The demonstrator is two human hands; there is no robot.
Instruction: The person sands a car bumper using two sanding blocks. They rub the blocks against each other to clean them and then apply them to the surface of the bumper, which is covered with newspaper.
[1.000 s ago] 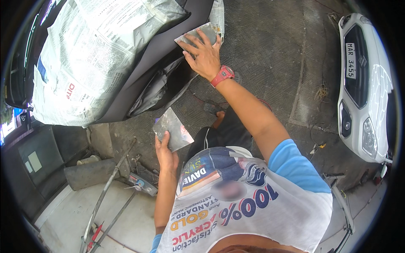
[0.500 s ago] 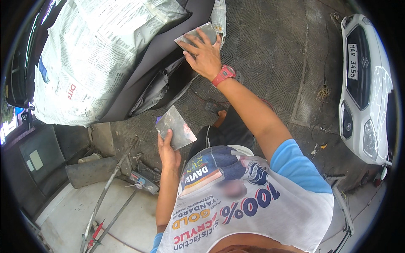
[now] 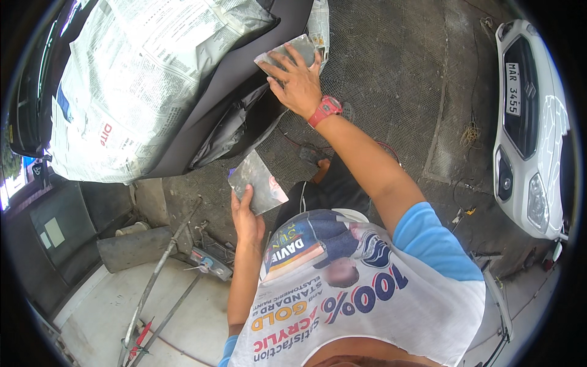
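Observation:
My right hand (image 3: 296, 85), wearing a red watch, spreads its fingers over a thin grey square sheet (image 3: 304, 46), pressing it against the dark grey car body panel (image 3: 244, 61). Beside that panel, newspaper sheets (image 3: 128, 85) cover a broad part of the car. Lower and to the left, my left hand (image 3: 246, 214) holds a second grey square sheet (image 3: 260, 177) by its lower left edge, thumb on top; this sheet has pink and purple marks at its edges. Below the right hand, a dark opening (image 3: 244, 128) in the panel contains crumpled material.
A white car (image 3: 532, 159) stands at the right. At the lower left are long metal poles (image 3: 153, 275), a grey board (image 3: 131, 251) and a grey tool-like object (image 3: 211, 263). Hoses and cords (image 3: 471, 131) lie on the textured dark floor (image 3: 391, 73).
My left hand and its sheet have risen slightly and shifted right. My right hand stays on its sheet at the panel, with only a very small shift in view.

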